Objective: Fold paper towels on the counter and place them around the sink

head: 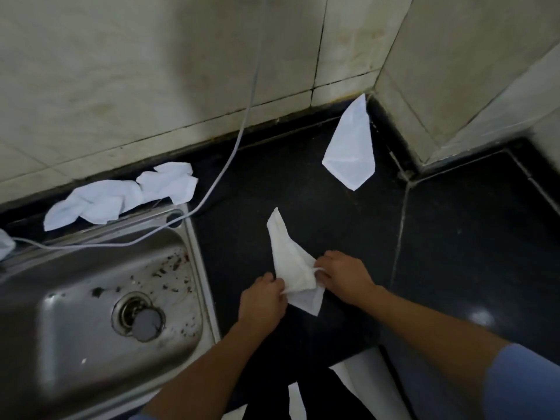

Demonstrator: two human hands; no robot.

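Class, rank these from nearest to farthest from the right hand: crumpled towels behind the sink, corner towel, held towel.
1. The held towel, pinched by the right hand.
2. The corner towel, ahead near the wall.
3. The crumpled towels, far left behind the sink.

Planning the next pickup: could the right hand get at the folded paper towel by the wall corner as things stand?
Probably yes: only bare black counter lies between the right hand and the folded paper towel. Its grip, though, is busy pinching the stained towel.
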